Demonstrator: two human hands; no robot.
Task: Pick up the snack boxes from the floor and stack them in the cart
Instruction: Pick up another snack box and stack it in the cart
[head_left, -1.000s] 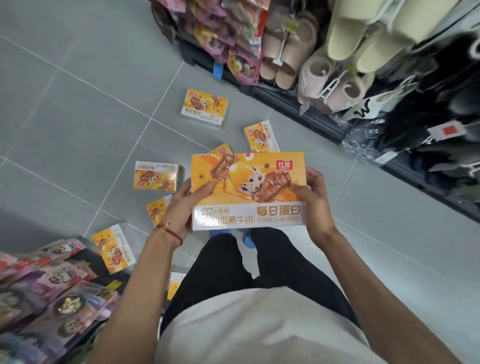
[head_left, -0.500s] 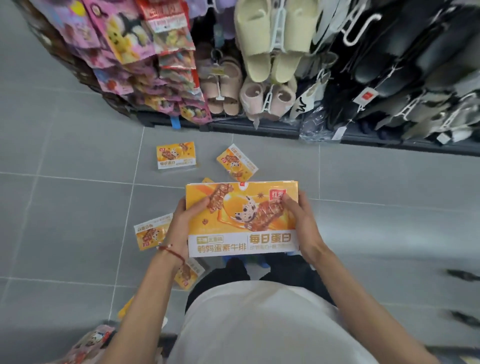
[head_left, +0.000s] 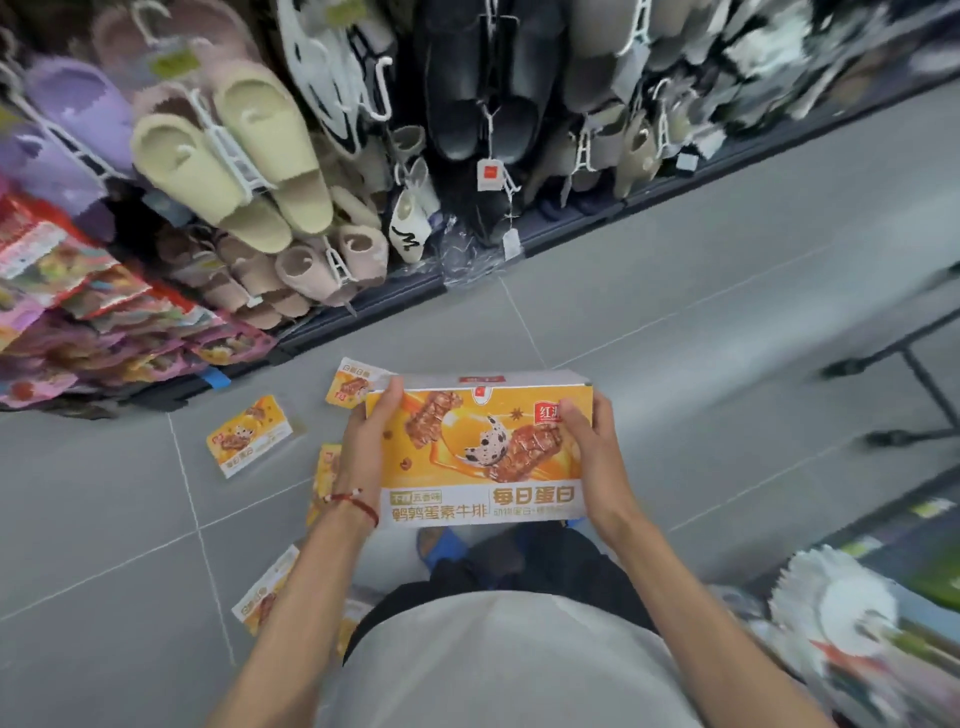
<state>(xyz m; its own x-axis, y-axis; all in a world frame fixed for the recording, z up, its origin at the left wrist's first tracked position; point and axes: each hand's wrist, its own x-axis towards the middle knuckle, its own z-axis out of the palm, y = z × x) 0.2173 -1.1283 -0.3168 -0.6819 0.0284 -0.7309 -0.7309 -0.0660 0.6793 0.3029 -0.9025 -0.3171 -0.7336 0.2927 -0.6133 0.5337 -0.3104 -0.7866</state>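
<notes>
— holding a snack box (head_left: 483, 457) in front of the body, well above the floor (head_left: 675, 364): the left hand (head_left: 369, 447) grips its left edge, thumb over the printed face; the right hand (head_left: 592, 457) grips the right edge likewise. what may fail?
— the hold is by the edges only. a loosened finger would, in my judgement, let the box tilt and drop among the loose ones. a foot set on the lower box (head_left: 267, 597), beside the left forearm, could crush it or cause a slip.
— where do the others lie?
— a flat box (head_left: 248, 435) lies near the shelf base; a far box (head_left: 349, 384) lies just behind the held one, partly covered.
— and the cart?
— uncertain. a dark frame (head_left: 903, 354), cut off at the right edge, may be it; no basket shows. the fingers beneath the box are hidden, and the slipper rack (head_left: 249, 166) is blurred.
</notes>
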